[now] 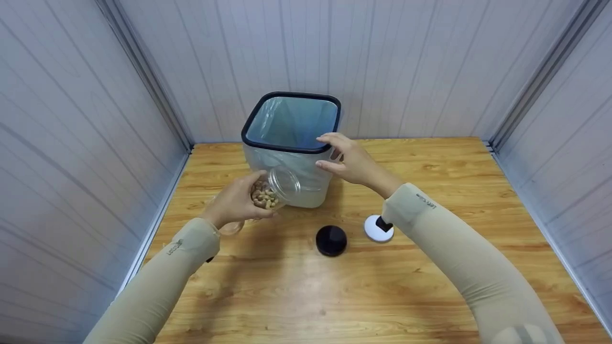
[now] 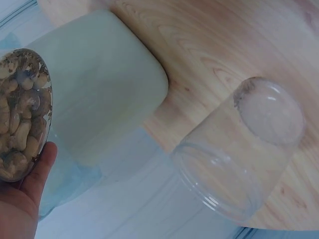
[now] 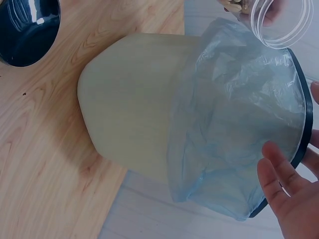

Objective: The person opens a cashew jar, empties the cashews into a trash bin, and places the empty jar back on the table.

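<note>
My left hand (image 1: 234, 200) grips a clear plastic jar (image 1: 285, 185) with pale brown nuts (image 1: 264, 195) in its lower part. The jar is tilted, its lidless mouth toward the bin. In the left wrist view, the nuts (image 2: 22, 117) show through the jar's base. Behind it stands a whitish bin (image 1: 311, 193) with a black rim (image 1: 282, 148) and a thin bluish liner (image 3: 229, 99) folded over the outside. My right hand (image 1: 351, 160) is by the rim's right front corner, fingers spread and slightly bent, holding nothing; whether it touches the rim I cannot tell.
A second clear jar (image 2: 234, 154) stands on the wooden tabletop (image 1: 306, 296), partly behind my left wrist in the head view. A round black lid (image 1: 331, 241) and a white lid (image 1: 375, 229) lie in front of the bin. Pale panel walls (image 1: 382, 71) enclose the sides and back.
</note>
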`<action>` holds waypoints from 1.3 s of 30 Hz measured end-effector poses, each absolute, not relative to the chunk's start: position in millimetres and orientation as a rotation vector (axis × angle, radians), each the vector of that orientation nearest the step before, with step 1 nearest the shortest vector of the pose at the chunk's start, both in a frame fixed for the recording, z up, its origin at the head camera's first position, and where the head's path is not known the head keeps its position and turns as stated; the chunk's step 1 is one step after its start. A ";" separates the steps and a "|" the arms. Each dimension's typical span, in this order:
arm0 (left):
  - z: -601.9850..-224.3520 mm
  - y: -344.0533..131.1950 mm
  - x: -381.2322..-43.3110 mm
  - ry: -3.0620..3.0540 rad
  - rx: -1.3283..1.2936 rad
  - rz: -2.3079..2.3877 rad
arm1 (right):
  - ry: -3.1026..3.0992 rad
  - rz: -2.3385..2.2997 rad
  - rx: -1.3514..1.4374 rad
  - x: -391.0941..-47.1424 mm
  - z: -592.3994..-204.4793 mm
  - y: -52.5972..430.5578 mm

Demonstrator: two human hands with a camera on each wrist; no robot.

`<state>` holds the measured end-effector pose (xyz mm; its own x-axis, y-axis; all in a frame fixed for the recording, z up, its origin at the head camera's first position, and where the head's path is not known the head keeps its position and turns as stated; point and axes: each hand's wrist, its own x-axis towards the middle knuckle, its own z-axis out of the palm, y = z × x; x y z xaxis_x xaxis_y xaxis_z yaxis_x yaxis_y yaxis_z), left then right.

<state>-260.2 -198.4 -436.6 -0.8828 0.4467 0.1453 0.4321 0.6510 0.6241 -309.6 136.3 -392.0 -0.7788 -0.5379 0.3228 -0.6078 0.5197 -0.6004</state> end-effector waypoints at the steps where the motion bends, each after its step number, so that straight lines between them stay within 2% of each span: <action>1: -435.4 -198.9 -260.3 2.842 0.764 1.059 | -2.656 1.110 1.010 -310.0 -392.0 135.3; 39: -380.6 -216.2 -268.9 2.950 0.788 1.047 | -2.611 1.099 1.040 -320.7 -399.2 116.7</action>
<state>-268.9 -216.2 -380.6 -0.8772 0.4175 0.2372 0.4736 0.6709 0.5706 -320.7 116.7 -399.2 -0.7559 -0.5489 0.3567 -0.6389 0.4996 -0.5851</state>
